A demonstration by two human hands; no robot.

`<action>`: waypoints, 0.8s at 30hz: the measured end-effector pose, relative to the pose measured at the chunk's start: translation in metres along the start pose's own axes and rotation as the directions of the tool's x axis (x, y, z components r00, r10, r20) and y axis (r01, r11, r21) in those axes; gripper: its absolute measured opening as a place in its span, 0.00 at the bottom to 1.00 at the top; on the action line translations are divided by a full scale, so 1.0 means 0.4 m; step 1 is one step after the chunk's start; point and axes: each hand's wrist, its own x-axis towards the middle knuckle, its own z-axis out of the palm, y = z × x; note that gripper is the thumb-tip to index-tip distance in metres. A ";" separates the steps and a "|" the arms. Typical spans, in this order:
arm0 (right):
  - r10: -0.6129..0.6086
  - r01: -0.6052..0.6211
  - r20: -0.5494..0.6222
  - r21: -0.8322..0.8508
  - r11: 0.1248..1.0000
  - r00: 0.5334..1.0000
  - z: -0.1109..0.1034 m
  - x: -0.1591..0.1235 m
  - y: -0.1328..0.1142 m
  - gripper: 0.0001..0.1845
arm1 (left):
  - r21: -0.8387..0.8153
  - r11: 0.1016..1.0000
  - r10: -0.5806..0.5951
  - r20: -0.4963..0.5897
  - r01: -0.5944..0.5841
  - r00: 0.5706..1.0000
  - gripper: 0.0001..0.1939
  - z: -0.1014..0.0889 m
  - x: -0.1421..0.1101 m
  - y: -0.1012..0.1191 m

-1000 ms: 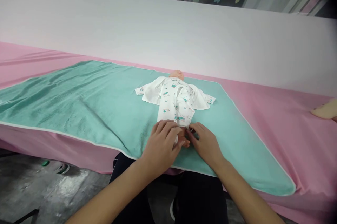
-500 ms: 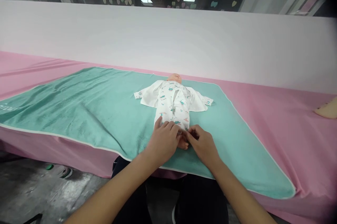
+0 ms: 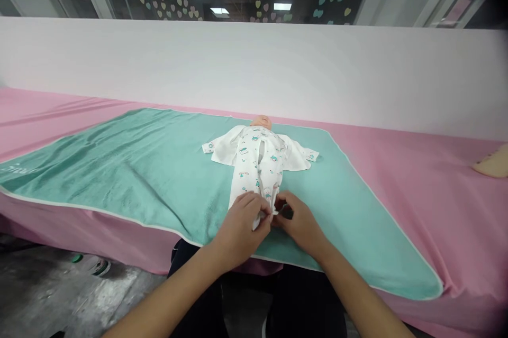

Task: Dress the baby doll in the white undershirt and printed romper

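A baby doll lies on its back on a teal blanket, dressed in a white printed romper with its sleeves spread out. Only the top of the doll's head shows. My left hand pinches the lower end of the romper between thumb and fingers. My right hand is closed on the same hem from the right, fingertips meeting the left hand's. The doll's feet are hidden under the cloth and my hands.
The blanket lies on a long table with a pink cover, backed by a white partition. A beige object rests at the far right edge. Grey floor and my dark trousers show below the table edge.
The romper's legs have been drawn down toward me and now cover the doll's feet, which showed between my hands before. Both hands went from lying on the cloth to pinching its hem.
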 end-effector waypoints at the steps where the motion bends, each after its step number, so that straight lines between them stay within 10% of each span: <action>1: -0.032 0.032 -0.023 -0.027 0.999 0.999 -0.001 -0.001 0.002 0.08 | 0.010 1.000 0.028 0.031 -0.028 0.999 0.04 0.000 -0.006 0.005; 7: -0.268 0.234 -0.107 -0.253 0.939 0.958 -0.010 -0.040 0.014 0.13 | 0.173 0.977 0.091 0.185 -0.124 0.978 0.04 0.009 -0.021 0.003; 12: -0.230 0.269 0.180 -0.240 0.933 0.956 -0.026 -0.104 -0.002 0.19 | 0.157 0.964 0.158 0.311 -0.215 0.937 0.03 -0.009 -0.019 0.000; 16: -0.176 0.244 0.311 -0.193 0.950 0.934 -0.064 -0.126 -0.022 0.13 | -0.006 0.997 0.070 0.312 -0.072 0.948 0.05 -0.054 0.021 -0.024; 24: -0.158 0.139 -0.097 -0.180 0.974 0.983 -0.068 0.148 0.002 0.12 | 0.132 0.991 0.018 0.048 -0.024 0.999 0.19 -0.036 0.313 -0.228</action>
